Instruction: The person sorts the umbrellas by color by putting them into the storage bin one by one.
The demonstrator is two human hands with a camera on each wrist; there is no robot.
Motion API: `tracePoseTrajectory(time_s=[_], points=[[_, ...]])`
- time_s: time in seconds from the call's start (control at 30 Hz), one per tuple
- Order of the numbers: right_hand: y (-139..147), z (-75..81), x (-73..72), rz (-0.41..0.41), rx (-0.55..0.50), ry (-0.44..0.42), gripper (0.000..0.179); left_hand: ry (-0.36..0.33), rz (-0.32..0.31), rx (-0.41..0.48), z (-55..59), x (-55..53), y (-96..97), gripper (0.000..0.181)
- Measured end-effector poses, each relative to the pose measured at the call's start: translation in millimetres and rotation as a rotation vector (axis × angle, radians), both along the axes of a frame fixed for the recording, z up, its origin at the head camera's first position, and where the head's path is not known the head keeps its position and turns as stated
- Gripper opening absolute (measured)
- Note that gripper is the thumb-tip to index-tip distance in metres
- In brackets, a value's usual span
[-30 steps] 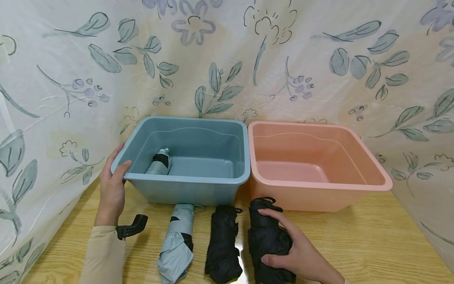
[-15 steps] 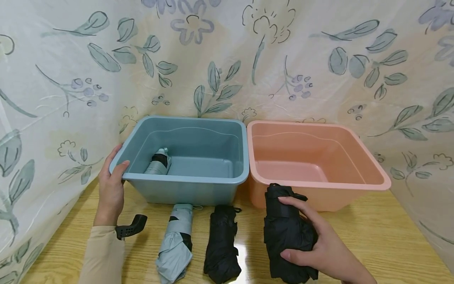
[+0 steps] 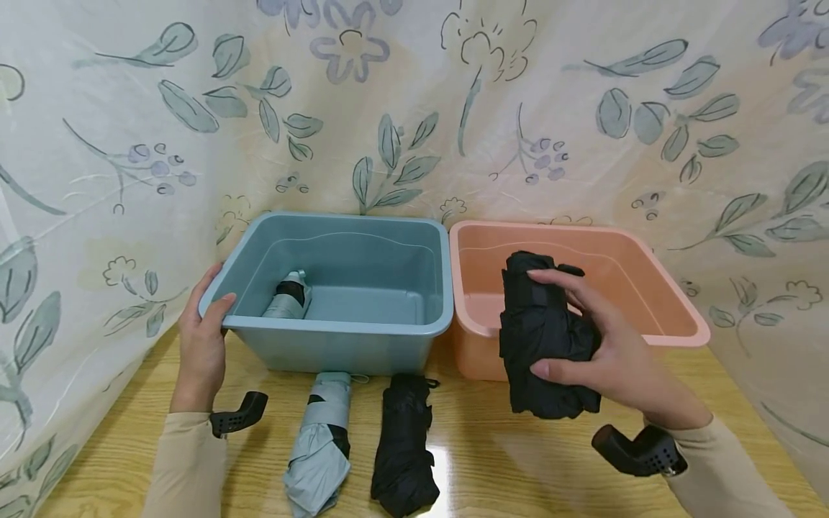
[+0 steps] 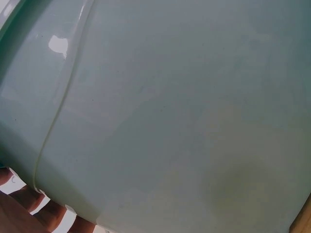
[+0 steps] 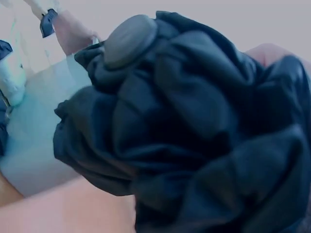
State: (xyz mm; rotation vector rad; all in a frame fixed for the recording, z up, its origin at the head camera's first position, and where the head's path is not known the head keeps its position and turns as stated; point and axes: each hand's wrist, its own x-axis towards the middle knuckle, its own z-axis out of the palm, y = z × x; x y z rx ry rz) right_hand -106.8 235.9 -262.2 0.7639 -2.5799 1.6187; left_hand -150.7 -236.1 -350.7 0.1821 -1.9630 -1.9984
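My right hand (image 3: 602, 338) grips a folded black umbrella (image 3: 540, 338), held up in front of the pink bin (image 3: 479, 352) and overlapping its front rim in the head view. In the right wrist view the bunched fabric and round end of that umbrella (image 5: 194, 111) fill most of the picture. At the left, my left hand (image 3: 206, 338) holds the near left corner of the blue bin (image 3: 343, 349), thumb over the rim. A light blue folded umbrella (image 3: 289, 296) with a black band lies inside the blue bin. Fingers (image 4: 51, 213) of the left hand show against the bin's wall.
On the wooden table (image 3: 518, 475), a pale blue folded umbrella (image 3: 320, 446) and a second black folded umbrella (image 3: 404, 446) lie side by side before the blue bin. Behind both bins hangs a floral-patterned sheet (image 3: 401, 108). The two bins stand close together.
My right hand has lifted the black umbrella off the table and carried it up and rightward to the pink bin's front rim. The left hand has stayed on the blue bin.
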Motion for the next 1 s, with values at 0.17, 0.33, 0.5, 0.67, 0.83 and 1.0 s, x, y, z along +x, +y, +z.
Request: tracePoseTrajectory(time_s=[0.17, 0.33, 0.5, 0.67, 0.83, 1.0], points=[[2, 25.4, -34.0, -0.007, 0.075, -0.032, 0.088, -0.001, -0.001, -0.006, 0.0, 0.1, -0.3, 0.053], [2, 41.0, -67.2, -0.061, 0.140, -0.132, 0.082, -0.003, 0.000, -0.009, -0.2, 0.4, -0.9, 0.053], [1, 41.0, -104.0, -0.051, 0.111, -0.244, 0.076, -0.008, 0.006, -0.005, -0.2, -0.1, 0.1, 0.053], [-3, 30.0, -132.0, -0.030, 0.108, -0.358, 0.075, -0.010, 0.006, -0.010, -0.1, -0.1, -0.5, 0.053], [-9, 16.1, -148.8, 0.027, 0.122, -0.445, 0.077, -0.010, 0.003, -0.014, -0.1, 0.6, -1.5, 0.053], [-17, 2.9, -156.3, 0.056, 0.139, -0.490, 0.077, -0.004, 0.002, -0.006, -0.1, 0.4, -1.6, 0.053]])
